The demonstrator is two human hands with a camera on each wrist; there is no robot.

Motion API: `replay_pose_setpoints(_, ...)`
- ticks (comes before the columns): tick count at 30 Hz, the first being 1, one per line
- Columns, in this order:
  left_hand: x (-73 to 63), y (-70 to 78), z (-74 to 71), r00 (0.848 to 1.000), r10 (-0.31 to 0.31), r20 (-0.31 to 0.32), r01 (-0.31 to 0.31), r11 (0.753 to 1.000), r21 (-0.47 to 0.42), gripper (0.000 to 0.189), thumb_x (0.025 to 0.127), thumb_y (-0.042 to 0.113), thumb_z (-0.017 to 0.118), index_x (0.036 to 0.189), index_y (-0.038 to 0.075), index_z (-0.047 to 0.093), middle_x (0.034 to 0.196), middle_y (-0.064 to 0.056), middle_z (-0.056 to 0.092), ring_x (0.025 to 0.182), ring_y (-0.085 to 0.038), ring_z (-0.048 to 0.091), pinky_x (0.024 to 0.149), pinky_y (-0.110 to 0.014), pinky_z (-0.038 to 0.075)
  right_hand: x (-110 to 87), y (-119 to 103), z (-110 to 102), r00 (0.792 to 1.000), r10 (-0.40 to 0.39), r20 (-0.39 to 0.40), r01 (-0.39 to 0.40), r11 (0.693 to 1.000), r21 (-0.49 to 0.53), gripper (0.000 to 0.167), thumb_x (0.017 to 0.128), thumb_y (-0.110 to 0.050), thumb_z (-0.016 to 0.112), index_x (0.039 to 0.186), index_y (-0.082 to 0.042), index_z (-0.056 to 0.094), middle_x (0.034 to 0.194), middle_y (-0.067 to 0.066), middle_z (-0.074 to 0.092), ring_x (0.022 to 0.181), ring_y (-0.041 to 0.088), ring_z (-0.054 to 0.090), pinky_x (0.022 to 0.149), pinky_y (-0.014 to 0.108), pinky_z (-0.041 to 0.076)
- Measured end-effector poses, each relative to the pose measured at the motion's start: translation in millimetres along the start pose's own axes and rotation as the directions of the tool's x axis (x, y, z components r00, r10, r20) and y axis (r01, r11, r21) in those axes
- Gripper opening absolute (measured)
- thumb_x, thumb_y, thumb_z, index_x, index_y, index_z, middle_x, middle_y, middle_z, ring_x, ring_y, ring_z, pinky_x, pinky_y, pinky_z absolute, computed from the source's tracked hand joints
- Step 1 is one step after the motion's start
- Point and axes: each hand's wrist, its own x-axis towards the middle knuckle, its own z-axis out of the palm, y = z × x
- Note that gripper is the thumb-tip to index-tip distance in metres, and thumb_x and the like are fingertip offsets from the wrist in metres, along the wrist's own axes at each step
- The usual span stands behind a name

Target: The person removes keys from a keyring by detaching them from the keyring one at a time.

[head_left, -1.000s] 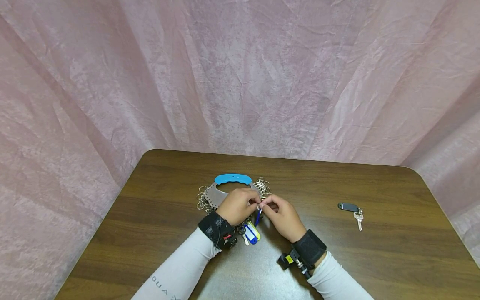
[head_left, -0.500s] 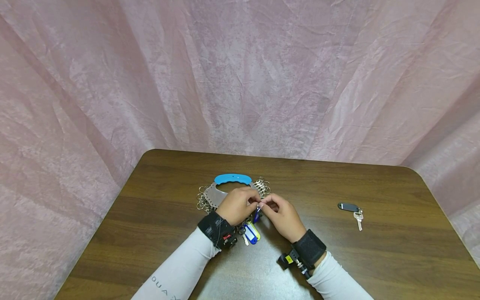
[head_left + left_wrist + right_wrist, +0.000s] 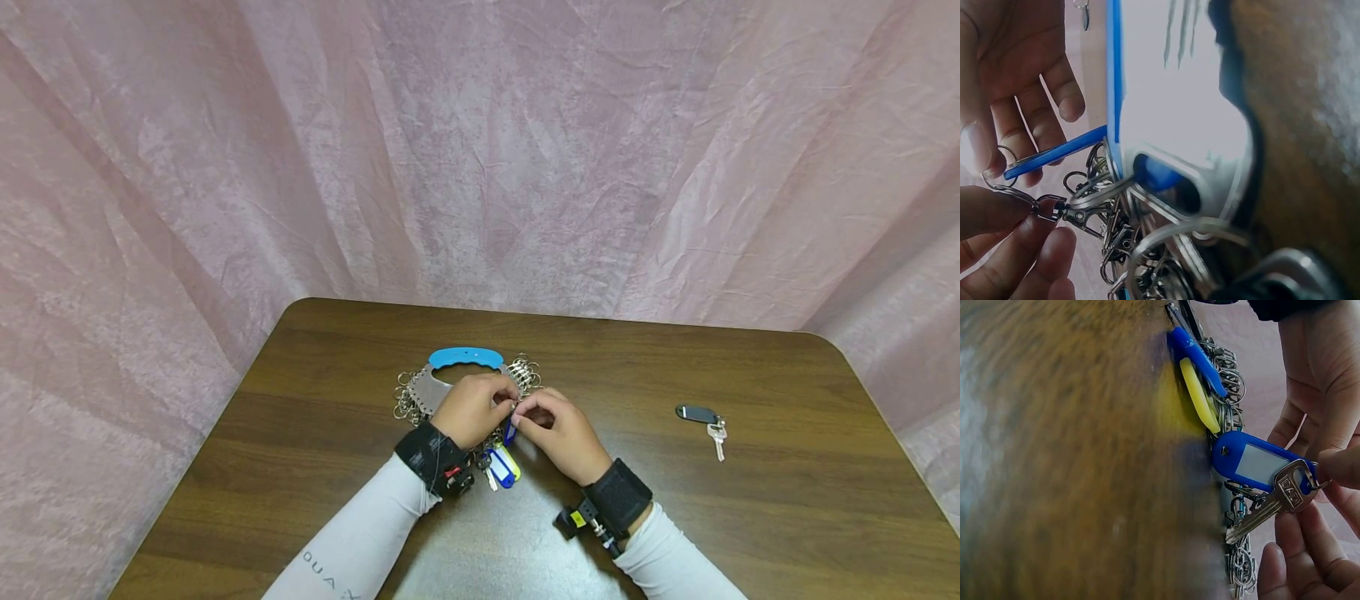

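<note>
My left hand (image 3: 474, 408) pinches a small metal snap hook (image 3: 1047, 207) between thumb and fingers. The hook hangs from a grey metal key holder plate (image 3: 429, 392) with a blue handle (image 3: 467, 357), largely covered by that hand. Close beside it, my right hand (image 3: 564, 435) has its thumb and finger on a thin key ring (image 3: 1009, 150) at the hook. On this ring hang a blue key tag (image 3: 1260, 459) with a white label and a silver key (image 3: 1291, 495), both plain in the right wrist view.
Another blue tag (image 3: 501, 472), a yellow tag (image 3: 513, 467) and a key (image 3: 491, 479) hang at the plate's near edge. Several hooks with rings (image 3: 523, 373) line its sides. A dark grey tag (image 3: 697, 414) with a key (image 3: 717, 440) lies to the right on the wooden table (image 3: 795, 467).
My right fingertips have shifted slightly left, and the blue tag under them has swung left toward the left hand. My left hand has barely moved, still pinching the hook.
</note>
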Motion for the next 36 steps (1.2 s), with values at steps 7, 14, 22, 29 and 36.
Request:
replay_pose_setpoints(7,0.3,-0.2,-0.3,1.000,0.010,-0.004,-0.010,1.000,0.003,0.005,0.093,0.013,0.068,0.096,0.014,0.073,0.095,0.002,0.075,0.089,-0.012,0.070,0.083,-0.030,0.055,-0.9,-0.7,-0.4,0.999,-0.027,0.027,0.027,1.000,-0.007,0.005,0.090,-0.011,0.075,0.093,-0.015,0.072,0.101,0.001,0.064,0.089,0.009,0.059,0.079,0.021,0.054)
replay_pose_setpoints(14,0.2,-0.1,-0.4,1.000,0.020,-0.012,-0.020,1.000,0.002,0.005,0.093,0.012,0.070,0.095,0.016,0.073,0.093,0.003,0.075,0.089,-0.011,0.070,0.082,-0.030,0.055,-0.6,-0.2,0.6,1.000,-0.019,0.023,0.019,1.000,-0.006,0.003,0.091,-0.013,0.074,0.094,-0.013,0.072,0.101,0.001,0.064,0.089,0.006,0.059,0.079,0.021,0.054)
replay_pose_setpoints(22,-0.3,-0.8,0.0,0.999,0.043,-0.015,-0.043,0.999,-0.003,0.006,0.093,0.011,0.070,0.092,0.016,0.072,0.091,0.003,0.075,0.087,-0.010,0.070,0.081,-0.028,0.055,-0.1,-0.5,1.0,1.000,0.022,0.002,-0.022,1.000,-0.002,0.005,0.093,-0.016,0.072,0.097,-0.014,0.070,0.100,0.001,0.066,0.086,0.008,0.062,0.078,0.023,0.054)
replay_pose_setpoints(29,-0.7,-0.5,0.0,0.998,0.066,-0.017,-0.066,0.998,0.010,0.007,0.091,0.008,0.071,0.089,0.015,0.072,0.087,0.003,0.073,0.082,-0.009,0.068,0.077,-0.027,0.055,0.6,-1.6,0.2,0.999,0.034,-0.002,-0.034,0.999,0.014,0.008,0.095,-0.019,0.070,0.096,-0.011,0.069,0.099,0.002,0.069,0.085,0.008,0.063,0.078,0.023,0.054)
replay_pose_setpoints(36,-1.6,0.8,-0.7,0.997,0.076,-0.013,-0.076,0.997,0.026,0.008,0.090,0.008,0.071,0.088,0.016,0.072,0.086,0.003,0.073,0.081,-0.009,0.067,0.077,-0.027,0.054,0.6,-1.6,0.0,0.999,0.046,-0.010,-0.046,0.999,0.018,0.004,0.096,-0.017,0.068,0.096,-0.013,0.070,0.097,0.003,0.071,0.086,0.011,0.064,0.078,0.024,0.053)
